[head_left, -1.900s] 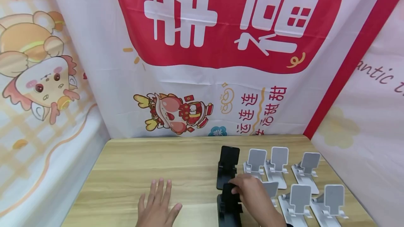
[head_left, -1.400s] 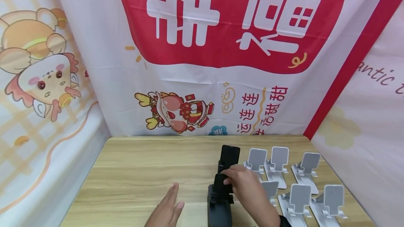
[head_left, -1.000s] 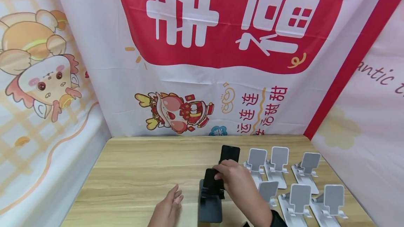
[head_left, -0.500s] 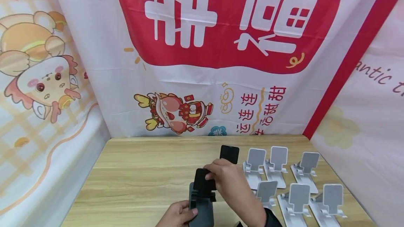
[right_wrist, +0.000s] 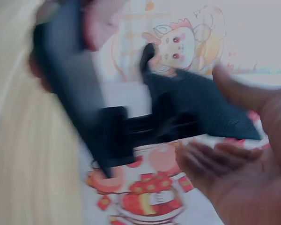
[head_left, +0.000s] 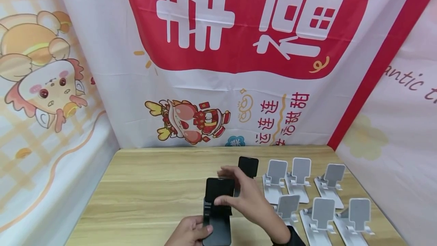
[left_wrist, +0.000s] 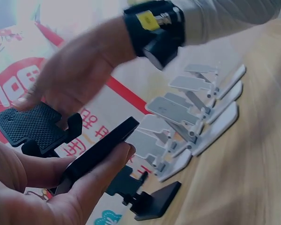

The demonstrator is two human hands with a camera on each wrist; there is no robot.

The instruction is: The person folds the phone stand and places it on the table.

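Observation:
A black phone stand (head_left: 218, 229) is raised off the table in front of me. My left hand (head_left: 189, 231) grips its base, thumb on top and fingers beneath. Around the stand's tilted holder plate (head_left: 220, 189) is my right hand (head_left: 250, 198), thumb across the front in the head view and fingers behind. In the right wrist view the right thumb and fingers (right_wrist: 210, 164) are spread, with gaps beside the plate. The left wrist view shows the plate's textured face (left_wrist: 30, 124) and small hooks at its lower edge.
Another black phone stand (head_left: 248, 166) stands farther back, partly hidden by my right hand. Several white stands with grey plates (head_left: 323, 213) stand on the right of the wooden table (head_left: 143, 185). Printed cloth (head_left: 211, 82) hangs along the back and both sides.
The black stand has been lifted and brought left and closer to me. My left hand has gone from lying flat to gripping its base. My right hand's pinch on the plate has loosened.

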